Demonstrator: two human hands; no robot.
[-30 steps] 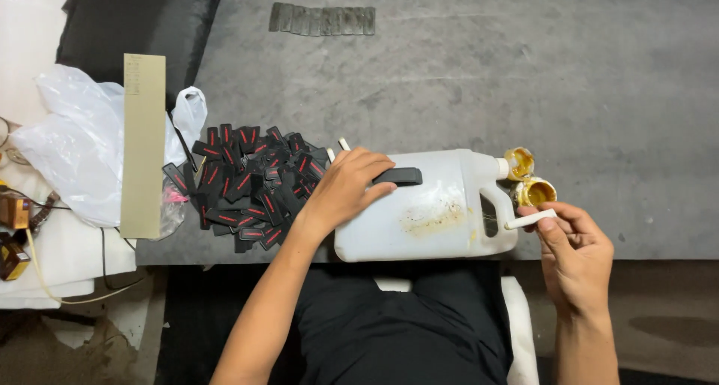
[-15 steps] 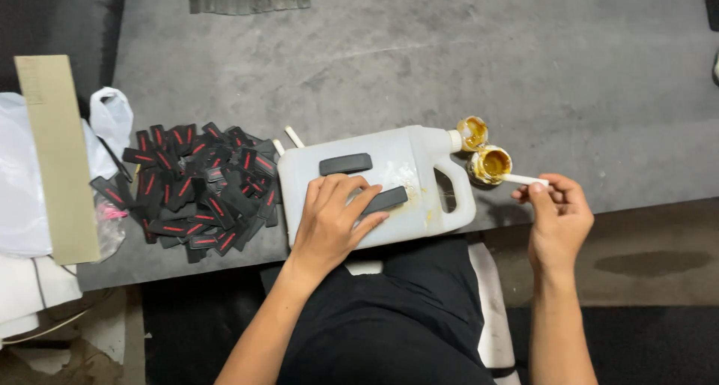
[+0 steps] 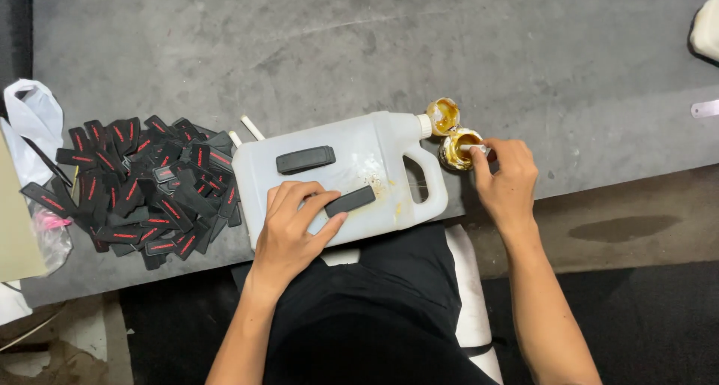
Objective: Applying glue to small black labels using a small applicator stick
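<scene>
Seen from above, nearest the body: left hand resting on a white plastic jug lying on its side at the counter edge, fingers pinching a small flat black strip against the jug's face. Second black strip lying loose higher on the jug. To the right, right hand closed around a thin white stick, its tip dipped in a small round pot of yellow glue just beside the jug's spout. Glue-smeared cap just behind. Farther left, heap of black pieces with red marks, white plastic bag beyond it.
</scene>
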